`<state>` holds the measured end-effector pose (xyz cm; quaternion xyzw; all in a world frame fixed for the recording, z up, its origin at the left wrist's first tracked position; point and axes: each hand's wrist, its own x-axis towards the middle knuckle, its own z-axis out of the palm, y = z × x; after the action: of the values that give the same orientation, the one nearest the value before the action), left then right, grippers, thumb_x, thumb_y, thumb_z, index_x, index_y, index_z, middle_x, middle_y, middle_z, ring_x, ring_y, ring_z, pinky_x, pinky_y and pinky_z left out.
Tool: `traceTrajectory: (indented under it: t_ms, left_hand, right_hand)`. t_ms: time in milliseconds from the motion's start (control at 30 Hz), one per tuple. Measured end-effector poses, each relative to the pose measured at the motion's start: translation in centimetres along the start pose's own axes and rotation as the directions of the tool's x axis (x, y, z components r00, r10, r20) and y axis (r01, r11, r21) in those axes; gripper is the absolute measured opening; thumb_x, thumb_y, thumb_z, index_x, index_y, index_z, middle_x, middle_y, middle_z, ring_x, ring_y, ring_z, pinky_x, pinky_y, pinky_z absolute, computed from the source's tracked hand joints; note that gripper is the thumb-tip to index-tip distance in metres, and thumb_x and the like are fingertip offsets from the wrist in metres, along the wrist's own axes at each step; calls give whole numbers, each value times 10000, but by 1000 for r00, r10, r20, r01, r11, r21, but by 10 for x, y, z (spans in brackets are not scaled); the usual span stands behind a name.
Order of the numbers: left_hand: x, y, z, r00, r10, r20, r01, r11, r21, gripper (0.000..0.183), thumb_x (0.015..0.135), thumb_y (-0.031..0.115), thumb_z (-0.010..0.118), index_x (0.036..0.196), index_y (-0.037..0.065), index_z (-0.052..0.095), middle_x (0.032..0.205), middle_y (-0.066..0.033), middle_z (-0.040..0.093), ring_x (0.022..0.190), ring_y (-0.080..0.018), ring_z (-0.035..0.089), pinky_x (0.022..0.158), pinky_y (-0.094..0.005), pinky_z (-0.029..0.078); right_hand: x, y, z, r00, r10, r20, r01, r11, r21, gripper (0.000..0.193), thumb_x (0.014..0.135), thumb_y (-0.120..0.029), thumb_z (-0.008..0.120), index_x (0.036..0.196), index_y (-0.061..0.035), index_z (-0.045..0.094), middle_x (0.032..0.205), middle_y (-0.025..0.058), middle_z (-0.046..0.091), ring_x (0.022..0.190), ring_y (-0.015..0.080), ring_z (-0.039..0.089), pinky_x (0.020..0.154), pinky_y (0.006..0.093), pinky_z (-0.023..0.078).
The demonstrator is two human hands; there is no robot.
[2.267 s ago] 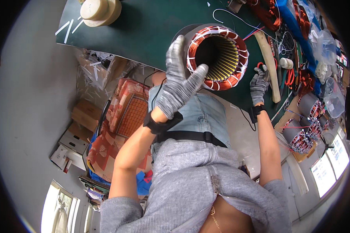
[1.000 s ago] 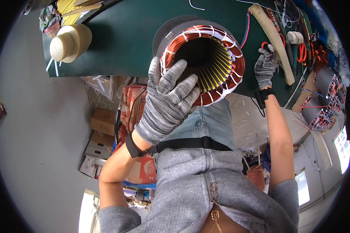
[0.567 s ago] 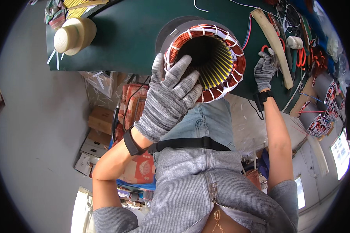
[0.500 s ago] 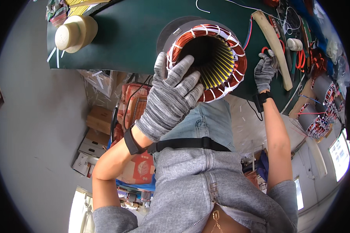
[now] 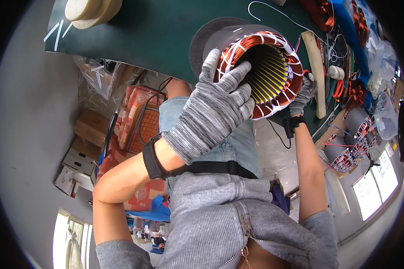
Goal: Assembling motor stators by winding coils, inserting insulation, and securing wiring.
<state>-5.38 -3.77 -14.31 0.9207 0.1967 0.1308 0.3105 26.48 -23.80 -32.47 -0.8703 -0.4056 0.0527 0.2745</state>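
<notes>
A motor stator (image 5: 268,110) lies tilted on its side at the table's near edge, its open end toward me. Red-brown copper windings laced with white cord ring the opening, and yellow strips line the bore. My left hand (image 5: 211,107), in a grey knit glove, is closed over the stator's left rim, with fingers reaching into the bore. Beyond the stator's right side, my gloved right hand (image 5: 303,96) rests low beside a pale wooden stick (image 5: 315,74). Its fingers are curled and partly hidden. A red loop (image 5: 306,71) shows at the fingertips; whether they grip it is unclear.
The dark green table (image 5: 152,40) carries a cream stepped block (image 5: 92,11) at far left. Red-handled scissors (image 5: 339,89), a white spool (image 5: 336,72) and loose wires crowd the right. More wound stators (image 5: 341,150) stand beyond. A red patterned chair (image 5: 137,121) is left of my legs.
My view has turned a little. The stator and my left hand have shifted right, closer to the wooden stick. My right hand is now partly behind the stator's rim.
</notes>
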Motion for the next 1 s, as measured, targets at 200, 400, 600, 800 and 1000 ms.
traceTrajectory:
  t_ms: [200, 400, 600, 800, 1000]
  left_hand:
    - [2, 5, -3, 998, -35, 46, 35, 999, 7, 165, 678, 159, 603, 837, 152, 645, 963, -35, 610, 1183, -251, 460, 1052, -604, 170]
    - [17, 47, 8, 978, -210, 12, 202, 955, 219, 320, 731, 156, 523, 1025, 33, 553, 1102, -158, 565, 1055, -263, 539, 1043, -494, 274]
    - [36, 62, 45, 960, -218, -176, 212, 976, -53, 310, 750, 109, 535, 1046, 17, 526, 1168, -194, 531, 910, -238, 584, 937, -391, 408]
    - [34, 54, 44, 972, -149, -182, 143, 989, -50, 292, 743, 91, 550, 1028, 35, 521, 1196, -190, 523, 797, -228, 595, 895, -410, 435]
    - [33, 50, 45, 990, -70, -120, 80, 994, 72, 327, 732, 86, 550, 1052, 37, 499, 1216, -206, 508, 704, -212, 586, 865, -411, 450]
  right_hand:
    - [3, -30, -9, 947, -320, 13, 302, 881, -363, 164, 799, -150, 470, 939, -132, 555, 1109, 123, 516, 1095, 333, 442, 957, 487, 261]
    - [4, -38, -10, 949, -316, 7, 297, 882, -367, 143, 813, -156, 460, 920, -113, 545, 1090, 131, 516, 1070, 338, 455, 945, 473, 286]
    - [-2, 27, 3, 993, -111, 31, 113, 991, -76, 149, 802, -134, 456, 916, -133, 553, 1084, 115, 517, 1076, 327, 450, 946, 478, 270]
    - [0, -1, 0, 999, -52, 6, 52, 998, -21, 140, 789, -116, 467, 887, -149, 561, 1072, 103, 517, 1078, 314, 449, 956, 478, 259]
    - [5, -38, -8, 958, -286, -10, 266, 902, -340, 148, 792, -108, 470, 896, -157, 563, 1084, 97, 518, 1098, 307, 443, 979, 473, 242]
